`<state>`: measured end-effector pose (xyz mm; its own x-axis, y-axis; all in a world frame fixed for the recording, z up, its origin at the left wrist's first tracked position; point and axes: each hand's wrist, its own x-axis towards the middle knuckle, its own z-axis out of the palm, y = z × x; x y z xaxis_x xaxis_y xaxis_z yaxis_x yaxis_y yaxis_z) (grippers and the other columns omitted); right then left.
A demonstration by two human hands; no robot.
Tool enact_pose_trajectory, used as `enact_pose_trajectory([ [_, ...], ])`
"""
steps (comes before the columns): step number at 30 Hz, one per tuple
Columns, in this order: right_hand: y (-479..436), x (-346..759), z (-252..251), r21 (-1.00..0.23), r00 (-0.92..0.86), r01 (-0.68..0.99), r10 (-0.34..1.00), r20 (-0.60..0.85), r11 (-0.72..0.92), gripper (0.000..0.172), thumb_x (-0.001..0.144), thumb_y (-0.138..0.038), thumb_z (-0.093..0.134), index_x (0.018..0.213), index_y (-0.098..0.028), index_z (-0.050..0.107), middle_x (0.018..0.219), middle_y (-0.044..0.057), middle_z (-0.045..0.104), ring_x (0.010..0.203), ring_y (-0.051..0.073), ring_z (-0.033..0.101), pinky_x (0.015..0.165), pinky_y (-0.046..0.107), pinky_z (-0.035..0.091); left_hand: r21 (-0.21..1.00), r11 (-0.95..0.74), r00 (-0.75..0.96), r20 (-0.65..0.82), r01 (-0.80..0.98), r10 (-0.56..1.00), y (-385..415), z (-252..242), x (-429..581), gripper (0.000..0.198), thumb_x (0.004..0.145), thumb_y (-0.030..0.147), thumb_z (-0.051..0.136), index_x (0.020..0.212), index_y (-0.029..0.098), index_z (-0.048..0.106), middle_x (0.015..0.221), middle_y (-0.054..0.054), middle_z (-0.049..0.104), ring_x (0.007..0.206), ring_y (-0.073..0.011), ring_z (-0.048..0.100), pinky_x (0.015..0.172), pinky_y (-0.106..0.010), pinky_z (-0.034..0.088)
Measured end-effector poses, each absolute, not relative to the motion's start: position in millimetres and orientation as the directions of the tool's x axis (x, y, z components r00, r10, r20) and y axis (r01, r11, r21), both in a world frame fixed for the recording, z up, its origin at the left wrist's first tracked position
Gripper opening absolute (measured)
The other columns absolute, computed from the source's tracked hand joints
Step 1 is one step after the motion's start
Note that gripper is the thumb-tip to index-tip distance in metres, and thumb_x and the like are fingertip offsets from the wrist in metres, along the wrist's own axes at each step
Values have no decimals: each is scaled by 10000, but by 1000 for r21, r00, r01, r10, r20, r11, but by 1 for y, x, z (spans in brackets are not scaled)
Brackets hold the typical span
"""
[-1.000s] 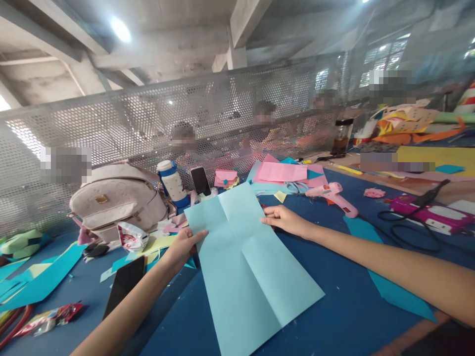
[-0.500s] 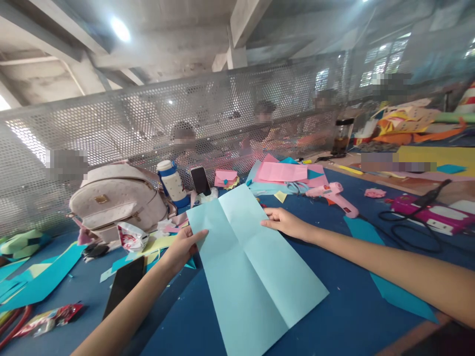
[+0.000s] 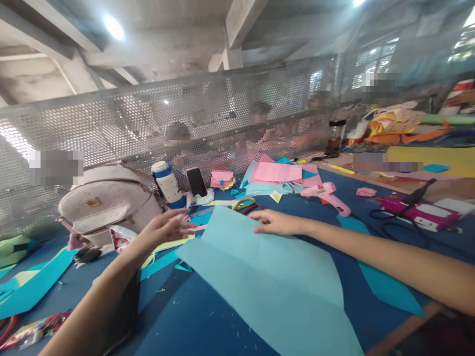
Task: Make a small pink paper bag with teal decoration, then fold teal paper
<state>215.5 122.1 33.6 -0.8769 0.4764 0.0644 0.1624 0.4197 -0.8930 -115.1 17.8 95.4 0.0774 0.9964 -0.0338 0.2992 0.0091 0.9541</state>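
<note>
A large light-blue sheet of paper (image 3: 267, 277) with faint creases is tilted above the blue table. My right hand (image 3: 272, 222) pinches its upper edge between thumb and fingers. Left of the sheet, my left hand (image 3: 168, 230) is off the paper, its fingers spread and holding nothing. Scissors with yellow and red handles (image 3: 245, 203) lie just behind the sheet. Beyond my right hand are a pink glue gun (image 3: 328, 195) and a stack of pink paper (image 3: 278, 172).
A pale backpack (image 3: 111, 202), a bottle (image 3: 167, 183) and a phone (image 3: 196, 182) stand along a perforated metal screen (image 3: 129, 118). Blue paper scraps (image 3: 40, 282) lie at left, a magenta device (image 3: 419, 212) with a black cable at right. People are visible behind the screen.
My left hand has let go of the sheet and opened. The sheet has turned and swung to the right, held by my right hand; the scissors behind it now show.
</note>
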Motion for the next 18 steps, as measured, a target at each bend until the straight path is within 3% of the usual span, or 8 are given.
enact_pose_trajectory([
  [1, 121, 210, 39, -880, -909, 164, 414, 41, 446, 403, 865, -467, 601, 1120, -155, 591, 1078, 72, 672, 910, 176, 658, 734, 249, 517, 937, -67, -10, 75, 342, 997, 21, 94, -116, 631, 782, 575, 652, 1243, 153, 570, 1080, -164, 720, 982, -281, 691, 870, -407, 542],
  [3, 118, 196, 50, -849, -955, 167, 297, -12, 501, 349, 844, -444, 636, 1029, -148, 638, 978, 51, 688, 827, 158, 652, 674, 221, 497, 878, -191, -2, 214, 438, 977, 24, 89, -109, 590, 780, 537, 671, 1216, 153, 569, 1106, -146, 711, 1025, -276, 671, 895, -389, 527],
  [6, 117, 171, 62, -794, -983, 148, 178, -51, 590, 251, 805, -388, 690, 873, -147, 669, 812, 7, 676, 712, 130, 615, 616, 198, 455, 764, -299, 196, 227, 571, 954, 17, 77, -85, 466, 815, 435, 664, 1217, 214, 579, 1117, -87, 705, 1015, -241, 666, 892, -349, 517],
  [8, 116, 159, 67, -744, -986, 137, 163, -39, 653, 182, 796, -326, 701, 837, -152, 673, 762, -12, 653, 689, 118, 586, 604, 194, 420, 618, -328, 274, 184, 715, 944, 10, 70, -69, 409, 803, 374, 685, 1190, 264, 612, 1042, -36, 721, 951, -227, 672, 871, -341, 506],
  [12, 110, 158, 70, -616, -966, 192, 257, 17, 764, 177, 780, -275, 708, 914, -162, 680, 804, 5, 648, 719, 140, 571, 582, 218, 349, 406, -238, 210, 113, 882, 971, -2, 58, -53, 180, 825, 284, 641, 998, 282, 690, 921, 6, 740, 846, -224, 680, 782, -341, 510],
  [16, 97, 185, 64, -251, -890, 424, 452, 64, 870, 314, 789, -347, 709, 1064, -206, 648, 878, 38, 680, 794, 212, 623, 548, 245, 292, 282, -192, 167, 112, 940, 980, -9, 43, -56, 134, 861, 224, 585, 945, 265, 682, 915, 24, 744, 843, -218, 696, 745, -344, 525],
  [18, 90, 199, 59, -161, -874, 466, 481, 67, 870, 307, 799, -322, 710, 1076, -217, 624, 908, 34, 694, 830, 226, 646, 561, 250, 314, 205, -233, 199, 170, 951, 965, -14, 35, -57, 155, 870, 195, 573, 972, 256, 672, 945, 16, 742, 862, -225, 699, 734, -352, 537],
])
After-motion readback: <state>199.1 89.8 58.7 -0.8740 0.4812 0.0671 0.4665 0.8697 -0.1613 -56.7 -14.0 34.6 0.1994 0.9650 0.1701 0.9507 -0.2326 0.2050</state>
